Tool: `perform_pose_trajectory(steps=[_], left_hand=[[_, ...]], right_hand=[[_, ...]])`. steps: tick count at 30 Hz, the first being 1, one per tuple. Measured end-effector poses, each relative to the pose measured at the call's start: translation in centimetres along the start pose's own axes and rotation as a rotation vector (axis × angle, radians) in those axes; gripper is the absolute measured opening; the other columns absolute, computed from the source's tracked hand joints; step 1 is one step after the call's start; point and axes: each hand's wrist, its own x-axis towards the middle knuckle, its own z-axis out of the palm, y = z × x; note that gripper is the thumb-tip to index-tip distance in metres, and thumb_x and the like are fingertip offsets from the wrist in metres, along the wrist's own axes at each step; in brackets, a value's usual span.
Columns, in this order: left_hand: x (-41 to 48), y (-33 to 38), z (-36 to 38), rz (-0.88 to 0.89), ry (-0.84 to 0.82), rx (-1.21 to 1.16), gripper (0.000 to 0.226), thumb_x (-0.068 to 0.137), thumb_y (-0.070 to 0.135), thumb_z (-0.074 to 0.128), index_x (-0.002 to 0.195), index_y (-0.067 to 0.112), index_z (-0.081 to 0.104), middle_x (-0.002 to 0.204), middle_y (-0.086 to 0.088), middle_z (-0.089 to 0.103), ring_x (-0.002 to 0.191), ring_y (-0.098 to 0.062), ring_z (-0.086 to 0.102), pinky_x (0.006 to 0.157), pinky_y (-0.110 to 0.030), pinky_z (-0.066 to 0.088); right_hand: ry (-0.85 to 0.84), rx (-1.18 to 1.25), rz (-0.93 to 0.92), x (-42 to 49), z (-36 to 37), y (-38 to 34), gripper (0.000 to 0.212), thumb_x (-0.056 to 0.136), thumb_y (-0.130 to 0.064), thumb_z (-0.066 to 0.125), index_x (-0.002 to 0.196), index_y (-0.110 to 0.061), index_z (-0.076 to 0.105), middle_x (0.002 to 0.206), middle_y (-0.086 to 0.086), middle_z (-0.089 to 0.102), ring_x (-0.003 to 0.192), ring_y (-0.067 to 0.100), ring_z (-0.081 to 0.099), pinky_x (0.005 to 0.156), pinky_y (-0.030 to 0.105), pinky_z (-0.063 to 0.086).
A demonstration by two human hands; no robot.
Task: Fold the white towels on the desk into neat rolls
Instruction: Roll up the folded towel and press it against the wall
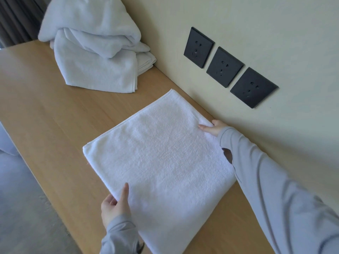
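A flat, folded white terry towel (161, 160) is being held down in the centre of the frame on a long light-wood desk (45, 114), its far edge lying close to the cream wall (275, 33). The towel's right-hand edge, towards the middle right of the frame, is being pinched by the right hand (212, 129), with the thumb on top of the cloth and the fingers tucked beneath the fold. The edge at the lower centre is being grasped by the left hand (114, 206): the thumb (125, 194) is being pressed flat on the upper surface while the remaining fingers are curled under the cloth. Both arms are being shown in pale grey long sleeves (275, 189).

In the upper left of the frame, a loose heap of crumpled white towels (91, 43) is being left on the same desk, well apart from the flat towel and touching the wall. Three square black wall sockets (224, 66) are being seen in a slanting row in the upper right of the frame. Dark curtain folds (16, 19) are being glimpsed at the far upper left corner.
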Motion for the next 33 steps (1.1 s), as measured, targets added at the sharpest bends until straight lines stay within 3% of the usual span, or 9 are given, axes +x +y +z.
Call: perform_pose_trajectory(steps=[3,6,9,11,19,25,28,31,33], left_hand=[[0.7,1.0,0.3,-0.018,-0.031,-0.038,0.031,0.083,0.033,0.068,0.072,0.006,0.058,0.071,-0.008,0.059,0.075,-0.031,0.058,0.075,-0.036,0.043],[0.5,2.0,0.2,0.175,-0.027,0.005,0.032,0.087,0.033,0.064,0.081,0.003,0.056,0.07,-0.006,0.056,0.066,-0.025,0.053,0.065,-0.033,0.041],[0.1,3.6,-0.2,0.355,-0.094,0.071,0.034,0.081,0.039,0.068,0.078,0.007,0.056,0.068,-0.004,0.056,0.064,-0.024,0.054,0.059,-0.032,0.042],[0.1,5.0,-0.2,0.445,-0.194,0.135,0.039,0.071,0.047,0.063,0.076,0.009,0.058,0.067,-0.005,0.057,0.061,-0.021,0.053,0.06,-0.033,0.043],[0.4,10.7,7.0,0.662,-0.603,0.589,0.028,0.07,0.043,0.077,0.066,0.02,0.063,0.057,0.005,0.061,0.049,-0.009,0.056,0.043,-0.017,0.043],[1.7,8.3,12.0,0.641,-0.661,0.902,0.026,0.081,0.041,0.069,0.089,0.016,0.067,0.082,-0.004,0.066,0.077,-0.027,0.061,0.068,-0.03,0.045],[2.5,6.7,12.2,0.782,-0.554,1.087,0.039,0.085,0.041,0.063,0.105,0.008,0.063,0.104,-0.014,0.059,0.099,-0.033,0.054,0.078,-0.034,0.04],[1.0,5.5,11.6,1.122,-0.341,1.168,0.061,0.089,0.045,0.055,0.139,0.014,0.042,0.131,-0.016,0.046,0.119,-0.037,0.043,0.096,-0.046,0.036],[-2.1,3.7,11.9,1.45,-0.37,1.148,0.061,0.091,0.045,0.041,0.139,0.007,0.043,0.139,-0.019,0.047,0.125,-0.039,0.046,0.097,-0.052,0.04]], right_hand=[[0.013,-0.035,-0.022,-0.9,-0.6,-0.3,0.1,0.075,-0.067,0.058,0.146,-0.007,0.02,0.15,0.01,0.03,0.135,0.028,0.035,0.105,0.037,0.033],[0.085,-0.026,-0.072,-3.7,-1.2,0.0,0.092,0.077,-0.064,0.059,0.142,-0.006,0.029,0.144,0.009,0.039,0.128,0.026,0.042,0.098,0.034,0.038],[0.213,0.057,-0.093,-8.3,-1.3,2.3,0.06,0.077,-0.059,0.061,0.106,-0.007,0.053,0.1,0.004,0.056,0.081,0.015,0.055,0.062,0.026,0.04],[0.331,0.194,-0.061,-12.0,-0.8,5.1,0.051,0.077,-0.053,0.066,0.087,-0.005,0.054,0.082,0.002,0.055,0.068,0.017,0.052,0.054,0.026,0.035],[0.62,0.768,0.293,-25.4,6.9,16.7,0.034,0.078,-0.046,0.068,0.078,-0.014,0.058,0.078,0.006,0.066,0.073,0.022,0.063,0.066,0.035,0.049],[0.611,0.935,0.514,-26.0,13.0,20.0,0.033,0.082,-0.036,0.067,0.094,-0.007,0.06,0.094,0.013,0.066,0.082,0.025,0.059,0.076,0.032,0.043],[0.567,0.868,0.587,-25.9,13.4,19.7,0.043,0.082,-0.041,0.066,0.1,-0.003,0.057,0.098,0.016,0.064,0.087,0.03,0.06,0.078,0.037,0.047],[0.893,0.336,0.532,-25.5,12.5,17.9,0.063,0.081,-0.052,0.047,0.109,0.003,0.055,0.105,0.024,0.059,0.098,0.042,0.056,0.082,0.047,0.046],[1.045,0.133,0.322,-24.1,11.9,13.7,0.06,0.084,-0.043,0.039,0.118,0.003,0.056,0.119,0.024,0.059,0.109,0.042,0.056,0.085,0.049,0.045]])
